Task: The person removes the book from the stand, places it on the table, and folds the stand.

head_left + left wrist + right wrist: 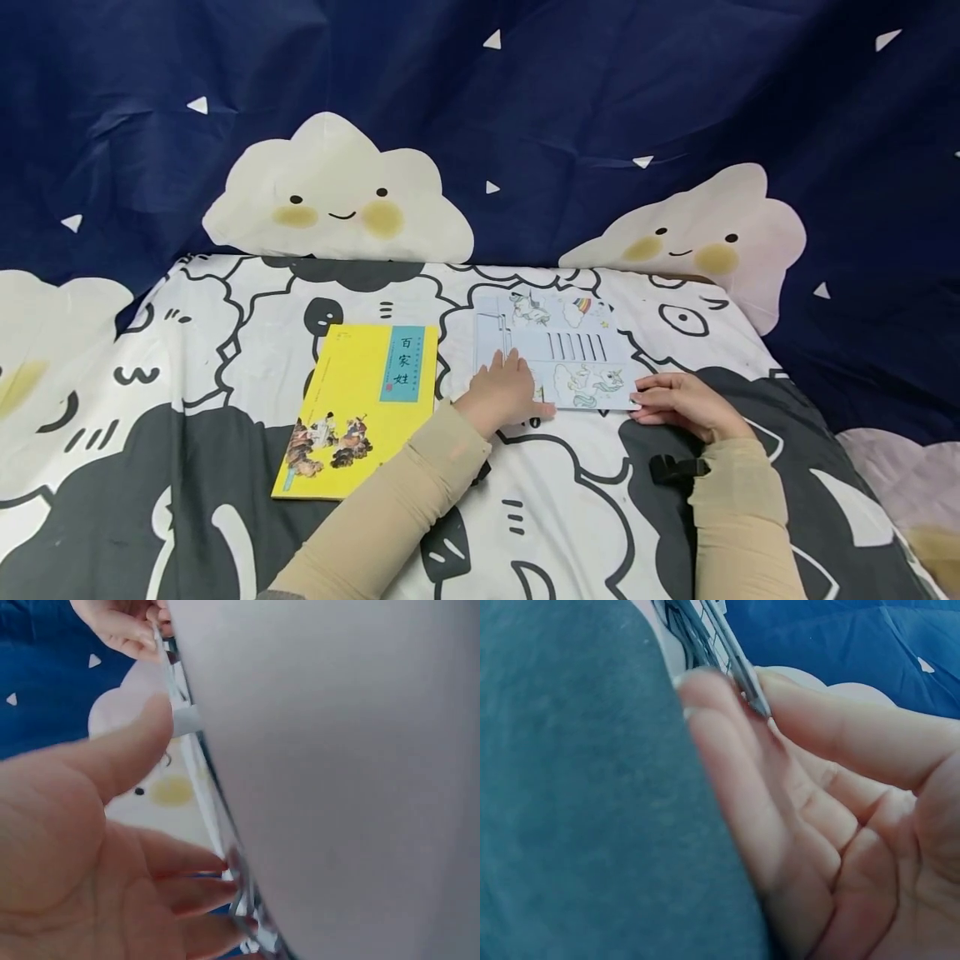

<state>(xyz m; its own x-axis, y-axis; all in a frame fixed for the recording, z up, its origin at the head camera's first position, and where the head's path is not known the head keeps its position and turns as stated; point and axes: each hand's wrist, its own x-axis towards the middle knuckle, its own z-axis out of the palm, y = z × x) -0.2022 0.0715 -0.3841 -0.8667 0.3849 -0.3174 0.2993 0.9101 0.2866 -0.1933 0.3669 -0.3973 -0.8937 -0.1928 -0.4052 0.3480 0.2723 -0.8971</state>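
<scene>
A light blue slotted board with unicorn and rainbow pictures, like a flat-folded book stand, lies on the patterned cloth. My left hand rests at its lower left part, fingers fairly straight. In the left wrist view, the left thumb and fingers stand apart, with fingertips at thin wire-like parts by the edge. My right hand pinches the board's lower right corner. Close up in the right wrist view, the right thumb and fingers are on either side of the board's thin edge.
A yellow book with a blue title label lies just left of the board, near my left forearm. White and dark grey cartoon cloth covers the surface. Behind it hangs a navy cloth with smiling clouds.
</scene>
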